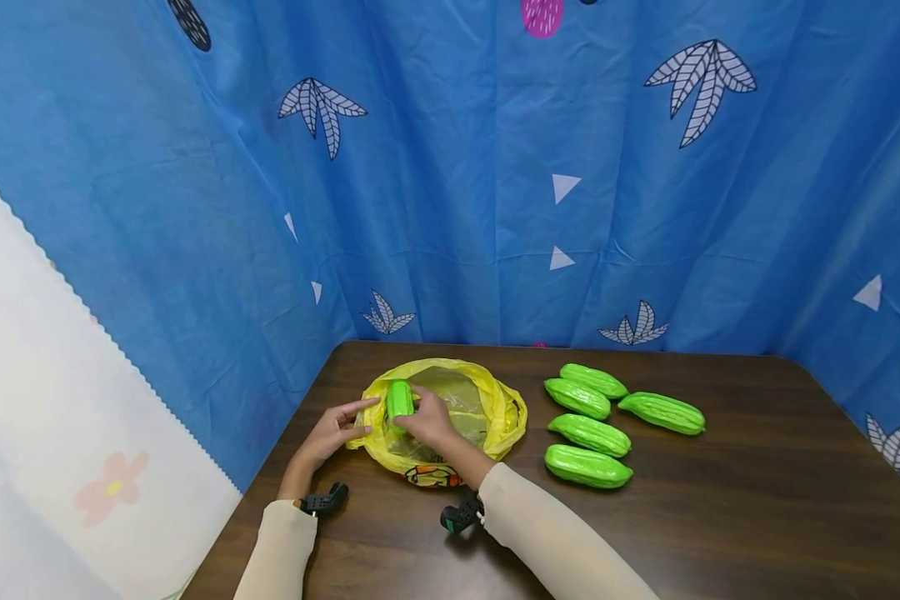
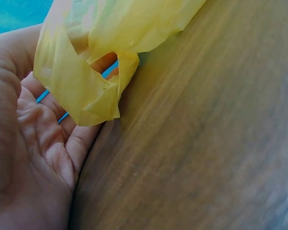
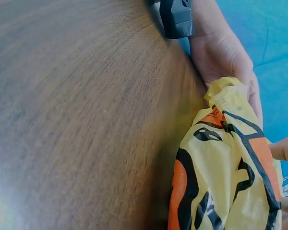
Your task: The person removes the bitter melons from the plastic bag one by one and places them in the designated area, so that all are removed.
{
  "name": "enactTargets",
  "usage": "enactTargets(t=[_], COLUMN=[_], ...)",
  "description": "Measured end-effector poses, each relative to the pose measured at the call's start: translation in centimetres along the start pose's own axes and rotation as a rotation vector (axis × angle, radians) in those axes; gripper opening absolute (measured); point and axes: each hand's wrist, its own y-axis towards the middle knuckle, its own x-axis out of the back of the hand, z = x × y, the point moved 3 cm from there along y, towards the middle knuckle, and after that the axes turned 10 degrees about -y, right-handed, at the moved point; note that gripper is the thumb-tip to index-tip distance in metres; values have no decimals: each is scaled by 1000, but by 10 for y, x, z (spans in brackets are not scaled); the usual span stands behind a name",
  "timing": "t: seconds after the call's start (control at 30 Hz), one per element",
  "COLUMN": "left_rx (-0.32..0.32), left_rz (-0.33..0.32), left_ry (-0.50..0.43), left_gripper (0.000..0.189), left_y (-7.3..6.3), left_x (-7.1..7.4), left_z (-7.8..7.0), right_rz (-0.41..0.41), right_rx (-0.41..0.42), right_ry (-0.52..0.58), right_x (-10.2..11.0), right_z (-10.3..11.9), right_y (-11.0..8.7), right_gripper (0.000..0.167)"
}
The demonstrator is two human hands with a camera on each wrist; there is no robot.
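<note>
In the head view a yellow plastic bag [image 1: 510, 410] stands on the table with its mouth spread wide. My right hand [image 1: 432, 419] reaches over it and grips a bright green bitter melon [image 1: 400, 400], held upright at the left part of the mouth. At the left rim, my left hand [image 1: 335, 429] touches the bag with thumb and forefinger spread apart. The left wrist view shows a loose flap of the bag [image 2: 77, 81] in front of the left fingers. Orange and black print marks the bag's side [image 3: 221, 167] in the right wrist view, where right fingertips [image 3: 285, 149] show at the edge.
Several more bitter melons [image 1: 588, 435] lie on the dark wooden table [image 1: 750, 492] right of the bag. A blue patterned curtain [image 1: 450, 208] hangs behind the table, and a white cloth [image 1: 60, 400] hangs at the left. Black wrist devices [image 1: 461, 512] sit under both wrists.
</note>
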Motion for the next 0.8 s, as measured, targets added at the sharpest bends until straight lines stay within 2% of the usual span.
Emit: enactTargets(t=[0.47, 0.8], left_rx=[-6, -14], left_rz=[-16, -19], left_ry=[15, 34], left_gripper=[52, 52], left_y=[1, 0], left_x=[-1, 0], left_z=[-1, 1], right_rz=[-12, -45], right_rx=[-26, 86], right_ry=[-51, -97], right_x=[17, 32], right_z=[-2, 4], right_y=[-6, -14], right_gripper=[53, 41])
